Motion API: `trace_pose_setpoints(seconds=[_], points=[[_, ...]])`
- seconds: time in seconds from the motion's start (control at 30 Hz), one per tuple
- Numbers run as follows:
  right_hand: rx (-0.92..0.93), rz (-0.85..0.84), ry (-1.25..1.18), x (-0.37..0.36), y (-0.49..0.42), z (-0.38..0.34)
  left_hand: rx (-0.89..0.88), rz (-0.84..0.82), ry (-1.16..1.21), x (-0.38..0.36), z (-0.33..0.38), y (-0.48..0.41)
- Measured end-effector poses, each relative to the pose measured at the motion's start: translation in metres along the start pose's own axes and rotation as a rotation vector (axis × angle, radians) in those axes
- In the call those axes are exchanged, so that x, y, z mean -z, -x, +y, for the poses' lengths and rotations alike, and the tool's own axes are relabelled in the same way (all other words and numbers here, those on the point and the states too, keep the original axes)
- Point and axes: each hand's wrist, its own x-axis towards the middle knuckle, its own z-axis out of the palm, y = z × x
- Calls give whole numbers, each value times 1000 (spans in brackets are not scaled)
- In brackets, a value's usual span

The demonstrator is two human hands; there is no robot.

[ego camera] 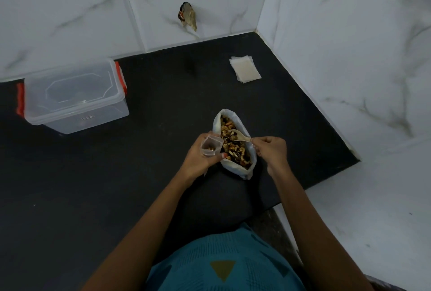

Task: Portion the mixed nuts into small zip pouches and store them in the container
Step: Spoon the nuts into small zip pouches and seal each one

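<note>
A white bag of mixed nuts (233, 167) stands open on the black counter in front of me. My left hand (198, 157) holds a small clear zip pouch (211, 145) open at the bag's left edge; a few nuts lie inside the pouch. My right hand (271, 148) pinches the handle of a small pale spoon (239, 136), whose bowl carries nuts over the bag. A stack of spare flat pouches (245, 69) lies near the back right corner. The clear plastic container (74, 97), lid on, with red clips, sits at the back left.
The black counter (116, 185) ends at a white marble wall behind and on the right, with its front right edge just past the bag. A small torn scrap (189, 16) sticks to the back wall.
</note>
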Motion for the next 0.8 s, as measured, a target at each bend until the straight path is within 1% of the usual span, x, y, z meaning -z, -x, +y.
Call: trace_pose_setpoints(seconds=[0.17,0.23,0.4,0.53,0.67,0.8], points=[[-29,-7,-17,6,1,-1,10,-2,-17,0,-2,-1],[-34,-14,-25,9,3,-2,13,22,-39,1,-6,-1],[-20,-30,-27,17,11,-4,-66,83,-79,2,-3,3],[-19,-83,-29,24,26,-14,-96,109,-95,2,1,6],[46,-138,-41,29,50,-26,-152,157,-109,-3,8,11],[143,-201,16,28,71,-34,-176,195,-112,-9,13,13]])
